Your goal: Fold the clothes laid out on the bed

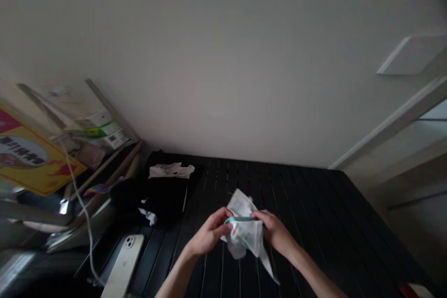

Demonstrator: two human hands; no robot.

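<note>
Between my hands, above the black slatted surface, hangs a small white cloth piece with a teal edge band and faint coloured prints. My left hand pinches one end of the teal band between thumb and fingers. At the band's other end, my right hand grips the fabric, its fingertips partly hidden by the cloth. A pointed corner dangles below on the right, and another white part sticks up beyond the band. What kind of garment or cloth it is cannot be made out.
Black slatted tabletop lies under my hands. Dark folded clothes with a pale garment sit at left. Nearer are a phone and a white cable. A cluttered shelf and yellow package stand far left.
</note>
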